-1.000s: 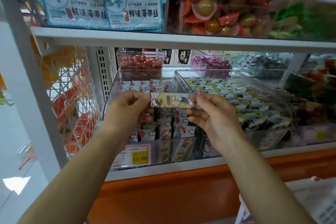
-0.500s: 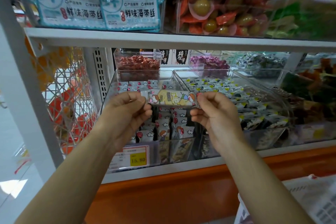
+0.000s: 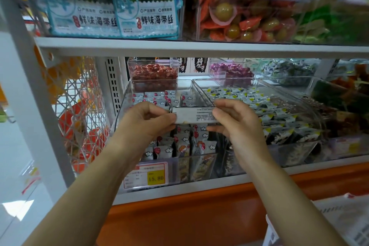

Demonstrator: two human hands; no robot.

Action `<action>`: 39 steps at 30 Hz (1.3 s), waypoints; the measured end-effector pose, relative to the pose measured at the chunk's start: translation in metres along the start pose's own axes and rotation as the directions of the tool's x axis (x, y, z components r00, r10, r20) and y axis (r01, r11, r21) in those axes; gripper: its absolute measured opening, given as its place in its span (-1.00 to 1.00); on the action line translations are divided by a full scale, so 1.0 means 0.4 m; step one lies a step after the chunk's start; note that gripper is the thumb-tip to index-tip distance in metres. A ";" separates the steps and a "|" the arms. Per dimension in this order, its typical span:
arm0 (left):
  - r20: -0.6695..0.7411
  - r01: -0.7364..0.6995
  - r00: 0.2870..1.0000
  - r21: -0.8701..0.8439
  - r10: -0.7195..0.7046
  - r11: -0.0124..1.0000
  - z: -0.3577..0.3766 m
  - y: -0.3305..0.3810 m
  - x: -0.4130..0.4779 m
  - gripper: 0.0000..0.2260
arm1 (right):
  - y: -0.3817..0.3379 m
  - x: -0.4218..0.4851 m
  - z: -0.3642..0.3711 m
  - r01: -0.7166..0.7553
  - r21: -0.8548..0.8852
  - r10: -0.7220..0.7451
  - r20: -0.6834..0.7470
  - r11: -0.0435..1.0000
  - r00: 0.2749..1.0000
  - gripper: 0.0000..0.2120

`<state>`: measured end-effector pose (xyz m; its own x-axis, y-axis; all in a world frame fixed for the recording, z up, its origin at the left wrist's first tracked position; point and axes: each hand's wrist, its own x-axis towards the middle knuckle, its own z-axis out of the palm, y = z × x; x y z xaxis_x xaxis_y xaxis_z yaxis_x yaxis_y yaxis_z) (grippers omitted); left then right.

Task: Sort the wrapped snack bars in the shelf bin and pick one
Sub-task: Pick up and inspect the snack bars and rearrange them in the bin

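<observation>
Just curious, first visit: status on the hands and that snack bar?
Left hand and right hand each pinch one end of snack bar. Bar held over clear bin, printed back showing. Nothing blocking.

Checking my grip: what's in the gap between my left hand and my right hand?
A white wrapped snack bar, small-print side showing, pinched at its ends by the left hand and right hand, in the head view.

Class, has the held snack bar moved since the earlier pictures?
Yes: the snack bar flipped over, white printed back now showing, without shifting against the clear bin.
</observation>
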<state>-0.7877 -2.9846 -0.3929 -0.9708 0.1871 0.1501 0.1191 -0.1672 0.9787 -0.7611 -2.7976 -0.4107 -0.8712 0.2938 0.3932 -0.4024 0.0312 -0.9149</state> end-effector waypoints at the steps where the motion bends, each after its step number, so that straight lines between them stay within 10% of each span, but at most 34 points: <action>1: -0.012 -0.007 1.000 0.036 0.008 0.999 0.002 0.000 0.000 -0.86 | -0.001 0.001 -0.001 0.003 -0.002 -0.003 0.011 1.000 1.000 -0.86; 17: 0.114 -0.071 0.993 0.381 0.029 0.922 0.028 0.018 -0.027 -0.90 | -0.011 -0.003 -0.001 0.091 -0.270 -0.099 -0.016 0.959 0.995 -0.78; 33: 0.204 -0.126 0.979 0.497 0.026 0.859 0.014 0.026 -0.030 -0.79 | -0.004 -0.004 0.010 0.032 -0.187 -0.048 -0.078 0.982 0.996 -0.83; 39: 0.104 -0.122 0.990 0.367 0.090 0.922 0.009 0.013 -0.016 -0.92 | -0.016 0.001 -0.013 0.027 -0.144 0.007 0.227 0.989 0.974 -0.64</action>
<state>-0.7802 -2.9830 -0.3882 -0.9292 0.2714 0.2510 0.3048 0.1782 0.9356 -0.7572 -2.7925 -0.4053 -0.9150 0.0695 0.3975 -0.3809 0.1764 -0.9076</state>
